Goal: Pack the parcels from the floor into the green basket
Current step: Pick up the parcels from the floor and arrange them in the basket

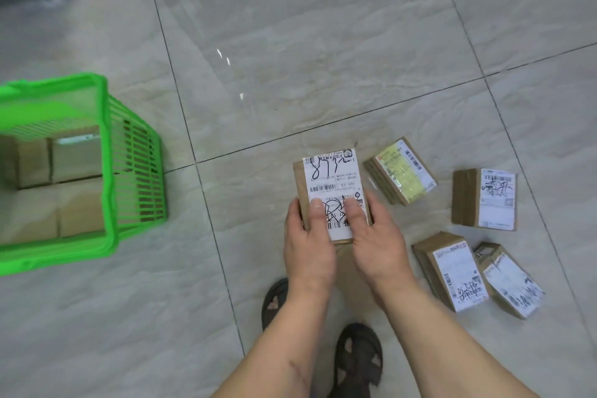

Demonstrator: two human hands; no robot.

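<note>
Fingers of left hand [308, 237] and right hand [371, 233] wrapped round held parcel [331, 184] at its near end, thumbs pressed on label. Four floor parcels [400, 171] toward three o'clock; green basket [106, 126], partly filled, toward nine. Likely light, stiff cardboard, slick label; best gripped by opposite edges.

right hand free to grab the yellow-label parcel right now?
Probably not yet: the right hand and the left hand both grip the held parcel. The yellow-label parcel lies uncovered just beside it.
</note>
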